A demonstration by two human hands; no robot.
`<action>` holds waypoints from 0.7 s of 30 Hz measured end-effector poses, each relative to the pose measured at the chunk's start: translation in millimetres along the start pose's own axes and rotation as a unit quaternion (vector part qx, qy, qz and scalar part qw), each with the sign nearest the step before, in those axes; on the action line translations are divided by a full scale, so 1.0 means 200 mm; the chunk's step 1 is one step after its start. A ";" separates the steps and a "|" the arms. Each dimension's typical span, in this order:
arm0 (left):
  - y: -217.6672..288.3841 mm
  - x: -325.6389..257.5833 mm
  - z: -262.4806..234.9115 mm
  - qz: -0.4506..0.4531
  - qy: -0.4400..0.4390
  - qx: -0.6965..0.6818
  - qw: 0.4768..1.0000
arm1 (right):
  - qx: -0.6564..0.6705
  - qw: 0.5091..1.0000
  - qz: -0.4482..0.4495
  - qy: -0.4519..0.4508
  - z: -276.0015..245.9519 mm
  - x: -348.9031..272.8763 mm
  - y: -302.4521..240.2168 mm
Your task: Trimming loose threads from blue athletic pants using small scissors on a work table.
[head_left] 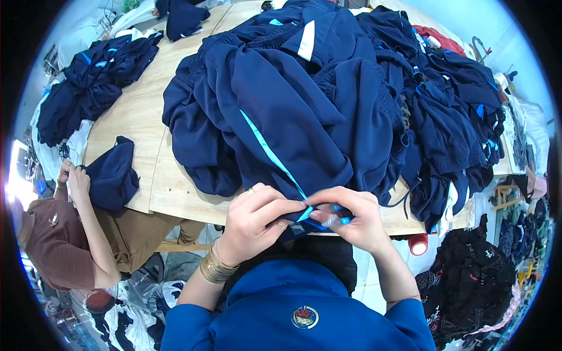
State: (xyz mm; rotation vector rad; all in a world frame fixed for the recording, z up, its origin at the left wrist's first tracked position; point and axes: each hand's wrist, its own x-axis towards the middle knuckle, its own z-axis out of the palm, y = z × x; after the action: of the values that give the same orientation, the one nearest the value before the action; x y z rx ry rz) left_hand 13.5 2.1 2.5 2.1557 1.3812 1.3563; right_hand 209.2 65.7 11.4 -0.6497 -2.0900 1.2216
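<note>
A navy garment (287,117) with a light blue stripe (266,145) lies heaped in front of me, its near end reaching the table's front edge. My left hand (254,219) pinches the stripe's near end between thumb and forefinger. Close against it, my right hand (354,215) is closed on the same bit of cloth, fingertips nearly touching the left ones. A small bright blue object (341,214), partly clear, shows inside the right palm; its kind is mostly hidden by the fingers.
More navy garments (448,117) are piled at the right, and another heap (88,88) at the far left of the wooden table (132,111). On the left, a co-worker (64,240) handles a navy piece (114,175). Black cloth (468,281) is heaped low at the right.
</note>
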 end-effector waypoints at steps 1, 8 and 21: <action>0.00 -0.01 0.00 0.004 0.027 0.013 1.000 | -0.037 0.999 -0.024 0.019 0.00 -0.02 -0.01; 0.01 -0.08 0.04 -0.006 0.113 -0.023 0.993 | -0.231 0.937 -0.230 0.126 0.11 -0.10 0.00; 0.10 -0.30 0.07 -0.314 -0.225 -0.468 0.795 | -0.235 0.928 -0.229 0.175 0.15 -0.15 0.04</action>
State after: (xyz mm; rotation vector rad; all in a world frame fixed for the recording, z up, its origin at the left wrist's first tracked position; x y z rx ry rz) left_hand 29.6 -53.1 -25.9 1.0846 0.8091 0.8616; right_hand 209.2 31.8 -15.7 -0.4931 -2.0663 0.3147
